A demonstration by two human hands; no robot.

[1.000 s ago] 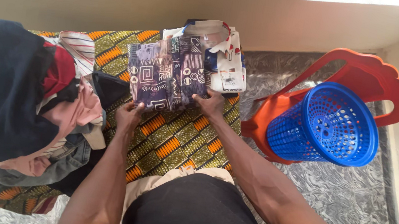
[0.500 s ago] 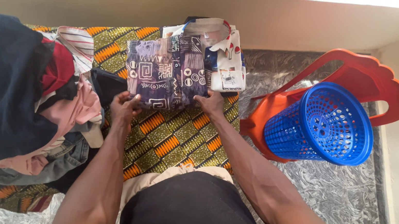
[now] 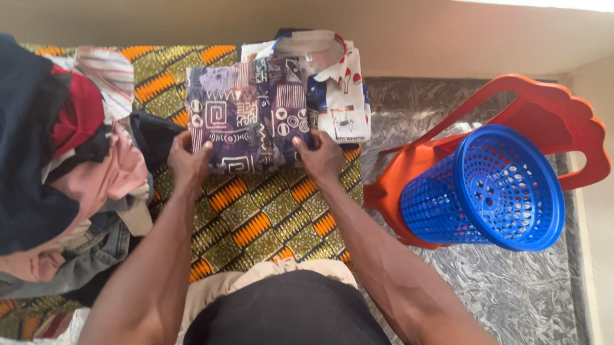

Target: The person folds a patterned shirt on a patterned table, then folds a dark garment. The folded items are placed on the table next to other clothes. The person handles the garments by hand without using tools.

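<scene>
- Folded purple patterned cloth [image 3: 247,116]: lies on the yellow-orange print sheet [image 3: 260,218], overlapping a white printed shirt [image 3: 346,94].
- Your left hand [image 3: 189,160] grips its near-left corner; your right hand [image 3: 317,154] pinches its near-right edge.
- Clothes heap [image 3: 21,156]: left.
- Blue basket [image 3: 489,190]: on the orange chair [image 3: 547,118], right.

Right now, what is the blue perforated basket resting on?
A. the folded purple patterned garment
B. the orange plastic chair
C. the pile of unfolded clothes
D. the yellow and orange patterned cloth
B. The blue perforated basket lies tipped on its side on the orange plastic chair, well to the right of the folded purple patterned garment that the left hand and right hand grip.
</scene>
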